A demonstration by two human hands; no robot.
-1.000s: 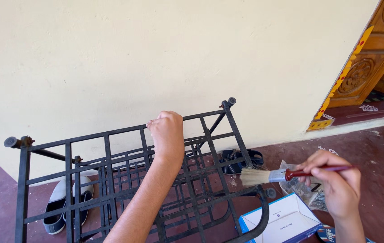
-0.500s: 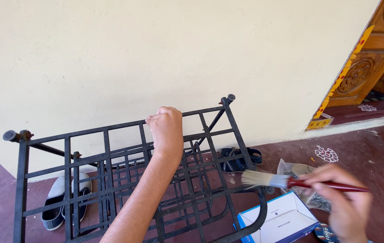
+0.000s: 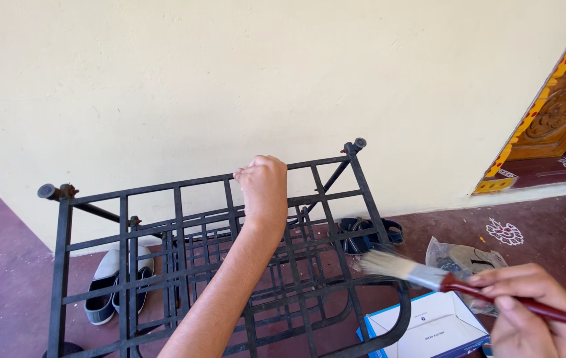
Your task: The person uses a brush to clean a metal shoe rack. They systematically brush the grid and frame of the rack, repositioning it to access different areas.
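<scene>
The rack (image 3: 216, 265) is black-painted metal bar, matt and slightly rough, with rusty brown spots at its corner knobs. The paintbrush (image 3: 469, 288) has pale, soft bristles, a dull silver metal ferrule and a glossy dark red handle, and beneath it lies a smooth white-and-blue cardboard box (image 3: 429, 328) beside a crinkled, shiny clear plastic bag (image 3: 465, 258). The wall (image 3: 230, 79) is matt cream plaster, the floor (image 3: 4, 278) a smooth, dull maroon, and the door frame (image 3: 558, 113) carved, varnished wood.

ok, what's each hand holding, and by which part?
Left hand grips the black metal rack by its top bar. Right hand holds the paintbrush by its red handle.
</scene>
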